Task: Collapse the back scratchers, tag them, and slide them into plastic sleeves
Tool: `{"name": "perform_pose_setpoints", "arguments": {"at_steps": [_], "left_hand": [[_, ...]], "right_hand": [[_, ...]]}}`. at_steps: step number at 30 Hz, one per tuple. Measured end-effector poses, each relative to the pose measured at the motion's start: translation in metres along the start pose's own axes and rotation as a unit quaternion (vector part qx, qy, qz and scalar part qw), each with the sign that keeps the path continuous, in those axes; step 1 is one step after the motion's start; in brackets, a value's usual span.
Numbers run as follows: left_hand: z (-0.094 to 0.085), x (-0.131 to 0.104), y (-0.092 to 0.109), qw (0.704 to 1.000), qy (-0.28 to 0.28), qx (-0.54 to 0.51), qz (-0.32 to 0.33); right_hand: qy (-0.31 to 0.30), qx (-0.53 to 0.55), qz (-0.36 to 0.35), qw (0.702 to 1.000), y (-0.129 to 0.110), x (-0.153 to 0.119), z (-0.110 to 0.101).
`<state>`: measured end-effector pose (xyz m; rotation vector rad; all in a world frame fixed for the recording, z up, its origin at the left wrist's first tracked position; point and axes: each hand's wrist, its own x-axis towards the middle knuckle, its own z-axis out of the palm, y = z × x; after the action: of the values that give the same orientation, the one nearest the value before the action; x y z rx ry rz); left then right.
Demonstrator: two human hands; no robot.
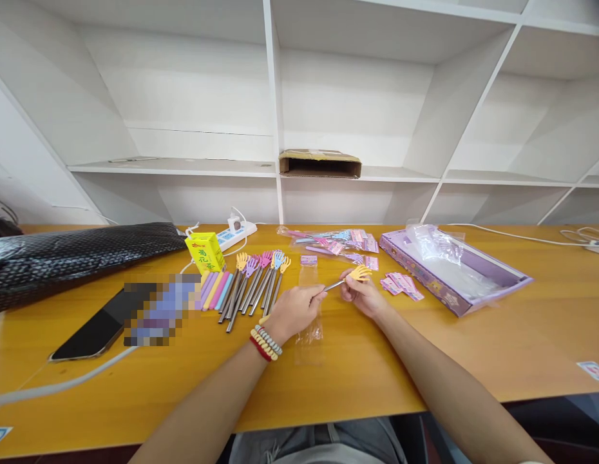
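Note:
A back scratcher (334, 284) with a yellow hand-shaped head and a metal rod is held between both hands. My left hand (294, 312) is closed around its rod, and a bit of yellow shows behind the wrist. My right hand (361, 299) pinches it close to the yellow head. Under my left hand lies a clear plastic sleeve (308, 276) with a printed top. Left of it, several back scratchers (254, 283) in yellow, purple, pink and blue lie side by side, their coloured handles (215, 290) toward the left. Small pink printed cards (402, 286) lie right of my right hand.
Bagged back scratchers (333, 240) lie at the back. A purple box (456, 299) holding clear plastic stands on the right. To the left are a yellow carton (205, 252), a power strip (237, 236), a phone (99, 325), a white cable (87, 374) and a black wrapped bundle (82, 261).

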<state>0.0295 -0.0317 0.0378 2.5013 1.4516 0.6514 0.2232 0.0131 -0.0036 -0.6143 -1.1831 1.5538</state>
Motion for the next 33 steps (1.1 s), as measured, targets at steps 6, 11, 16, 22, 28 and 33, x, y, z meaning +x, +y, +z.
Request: {"name": "perform_pose_setpoints", "arguments": {"at_steps": [6,11,16,22,28,33], "left_hand": [[-0.0017,-0.0011,0.0068,0.999,-0.029,-0.012,-0.015],[0.003,0.0007,0.0054,0.999,-0.013,0.0,-0.043],[0.0058,0.0017,0.0048,0.998,-0.018,0.038,-0.05],[0.0025,-0.0009,0.006,0.997,-0.034,0.043,-0.046],[0.005,-0.0004,0.0065,0.998,-0.028,0.011,-0.054],[0.0069,0.0017,0.0036,0.996,-0.014,0.036,-0.077]], "right_hand": [[-0.057,-0.083,0.039,0.994,0.0066,-0.0013,0.006],[0.004,-0.101,0.023,0.995,0.004,0.0018,0.0051],[0.021,-0.09,0.014,0.996,0.0027,0.0027,0.0021],[0.017,-0.063,0.001,0.998,0.0021,0.0019,0.0019],[0.037,-0.073,-0.005,0.997,-0.0009,0.0023,0.0013],[0.043,-0.068,-0.011,0.997,-0.0013,0.0029,0.0003]]}}
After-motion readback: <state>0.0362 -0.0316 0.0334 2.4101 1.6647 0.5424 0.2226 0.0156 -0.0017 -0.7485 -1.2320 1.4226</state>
